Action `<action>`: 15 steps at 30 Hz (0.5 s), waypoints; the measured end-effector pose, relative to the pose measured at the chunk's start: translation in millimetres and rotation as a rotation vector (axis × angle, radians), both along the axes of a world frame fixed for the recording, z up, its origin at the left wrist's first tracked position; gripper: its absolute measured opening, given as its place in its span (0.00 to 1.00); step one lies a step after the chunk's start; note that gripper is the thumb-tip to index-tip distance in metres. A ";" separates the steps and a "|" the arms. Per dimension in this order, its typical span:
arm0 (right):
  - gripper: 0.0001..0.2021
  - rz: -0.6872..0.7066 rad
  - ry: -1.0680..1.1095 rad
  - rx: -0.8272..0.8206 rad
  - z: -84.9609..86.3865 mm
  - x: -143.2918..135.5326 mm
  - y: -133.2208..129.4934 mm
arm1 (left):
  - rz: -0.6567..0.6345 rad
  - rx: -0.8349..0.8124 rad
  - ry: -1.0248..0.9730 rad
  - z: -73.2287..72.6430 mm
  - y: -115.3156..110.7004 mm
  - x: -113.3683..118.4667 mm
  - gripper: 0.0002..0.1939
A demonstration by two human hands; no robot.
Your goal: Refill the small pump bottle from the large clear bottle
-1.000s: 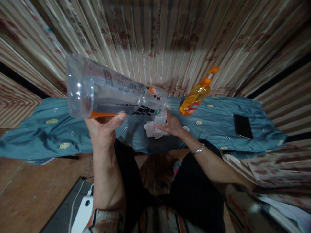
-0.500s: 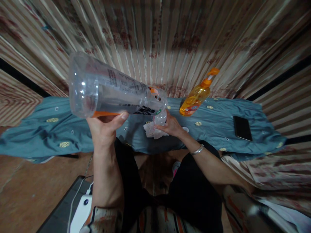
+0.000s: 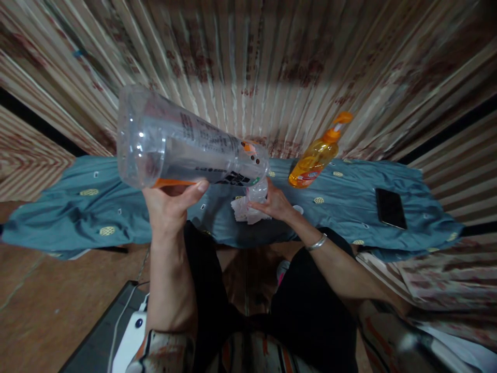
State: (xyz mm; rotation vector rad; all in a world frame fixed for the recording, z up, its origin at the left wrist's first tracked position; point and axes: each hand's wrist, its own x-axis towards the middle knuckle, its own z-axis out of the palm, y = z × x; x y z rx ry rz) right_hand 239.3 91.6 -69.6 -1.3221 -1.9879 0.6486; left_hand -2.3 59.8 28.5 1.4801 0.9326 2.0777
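My left hand (image 3: 171,204) is closed around a large clear plastic bottle (image 3: 198,147) with black print and an orange label. The bottle lies almost level in the air, base to the left, its narrower end lowered toward my right hand. My right hand (image 3: 274,201) grips a small clear plastic bottle (image 3: 257,191) just beneath that end. Whether the two bottles touch is hidden. A crumpled white tissue (image 3: 240,210) lies by the small bottle. Close to my right wrist sits a small white round cap (image 3: 298,209), partly covered.
A pump bottle of orange liquid (image 3: 310,160) stands right of the hands on the blue cloth-covered table (image 3: 341,202). Farther right lies a black phone (image 3: 390,208). A pleated curtain (image 3: 248,77) hangs behind. At lower left is a white device with a cable (image 3: 131,339).
The whole view has shifted slightly. Both hands keep their hold, and the large bottle stays tilted over the small one with little visible difference.
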 end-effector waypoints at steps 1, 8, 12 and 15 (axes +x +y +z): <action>0.44 0.001 -0.002 -0.002 0.3 -0.1 0.2 | -0.006 -0.004 0.008 0.6 0.3 -0.1 0.53; 0.46 -0.011 -0.015 0.002 -1.2 0.3 1.1 | -0.048 0.033 0.028 8.4 1.2 1.8 0.54; 0.44 0.003 -0.013 0.029 -3.5 0.8 2.2 | -0.050 0.050 0.040 13.3 0.5 2.9 0.52; 0.43 0.012 -0.011 0.048 -3.8 0.7 2.7 | -0.042 0.037 0.047 17.0 0.0 4.1 0.52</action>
